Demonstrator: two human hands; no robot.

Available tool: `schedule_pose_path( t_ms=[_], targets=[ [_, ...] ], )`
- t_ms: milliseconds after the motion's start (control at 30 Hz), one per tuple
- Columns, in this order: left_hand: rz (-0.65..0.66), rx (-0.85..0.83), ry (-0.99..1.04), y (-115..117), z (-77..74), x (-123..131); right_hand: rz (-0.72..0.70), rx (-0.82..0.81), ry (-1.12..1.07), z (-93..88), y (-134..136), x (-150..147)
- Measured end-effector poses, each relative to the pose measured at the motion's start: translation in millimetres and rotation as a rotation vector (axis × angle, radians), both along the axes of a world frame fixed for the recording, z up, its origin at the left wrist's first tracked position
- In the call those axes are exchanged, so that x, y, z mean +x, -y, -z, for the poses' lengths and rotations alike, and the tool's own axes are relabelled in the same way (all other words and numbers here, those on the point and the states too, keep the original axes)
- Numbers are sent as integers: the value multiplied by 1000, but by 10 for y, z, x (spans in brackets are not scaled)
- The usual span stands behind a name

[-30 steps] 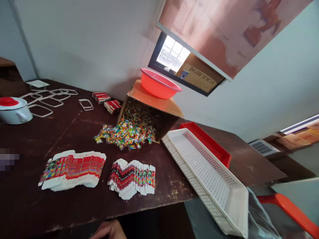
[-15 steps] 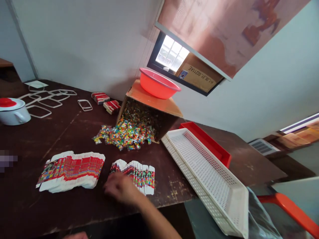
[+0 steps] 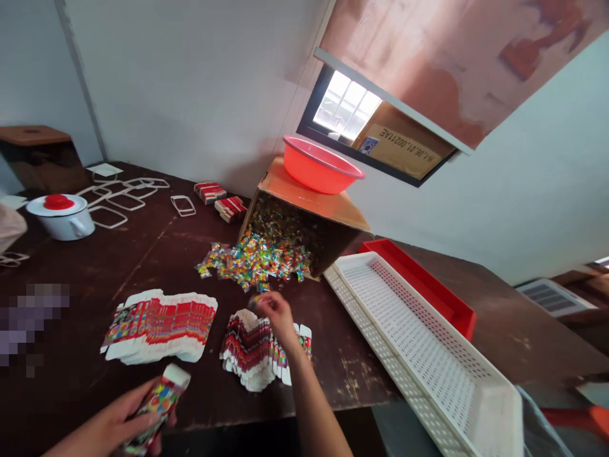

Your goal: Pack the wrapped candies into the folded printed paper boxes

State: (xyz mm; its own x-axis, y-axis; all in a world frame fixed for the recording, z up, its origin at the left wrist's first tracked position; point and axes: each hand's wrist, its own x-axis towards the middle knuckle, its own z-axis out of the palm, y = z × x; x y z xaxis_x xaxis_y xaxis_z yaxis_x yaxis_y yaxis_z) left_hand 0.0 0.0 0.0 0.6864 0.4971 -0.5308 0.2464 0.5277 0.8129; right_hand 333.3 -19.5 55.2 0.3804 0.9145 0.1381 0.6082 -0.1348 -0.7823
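Observation:
My left hand (image 3: 130, 416) is wrapped round a small printed carton (image 3: 166, 397), whose white top end points up and right. My right hand (image 3: 276, 311) is closed in a pinch above the right-hand row of flat cartons (image 3: 250, 349). A small candy packet (image 3: 257, 303), partly hidden, shows at its fingertips. Beyond it, a heap of clear candy packets (image 3: 257, 254) with bright pieces spills out of a cardboard box (image 3: 335, 212) lying on its side. To the left lies another overlapping row of flat cartons (image 3: 166, 324), red with white ends.
A pink basin (image 3: 323, 168) sits on the cardboard box. At right, a white perforated tray (image 3: 404, 324) overhangs the table edge beside a red tray (image 3: 423, 285). A white enamel pot (image 3: 61, 216), loose white frames (image 3: 126, 200) and two red-and-white bundles (image 3: 231, 208) stand farther back.
My left hand has come into view holding a carton. My right hand has moved from the front of the right-hand carton row up toward the candy heap. The view has shifted slightly left.

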Motion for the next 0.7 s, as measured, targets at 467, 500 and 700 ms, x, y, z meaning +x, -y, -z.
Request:
schedule_pose_path(
  t_ms=[467, 500, 700],
  targets=[
    [72, 124, 35, 247, -139, 542, -327, 124, 39, -508, 628, -648],
    [68, 122, 25, 257, -141, 541, -307, 126, 35, -537, 657, -677],
    [-10, 250, 0, 336, -113, 555, -536, 37, -81, -421, 761, -931]
  ],
)
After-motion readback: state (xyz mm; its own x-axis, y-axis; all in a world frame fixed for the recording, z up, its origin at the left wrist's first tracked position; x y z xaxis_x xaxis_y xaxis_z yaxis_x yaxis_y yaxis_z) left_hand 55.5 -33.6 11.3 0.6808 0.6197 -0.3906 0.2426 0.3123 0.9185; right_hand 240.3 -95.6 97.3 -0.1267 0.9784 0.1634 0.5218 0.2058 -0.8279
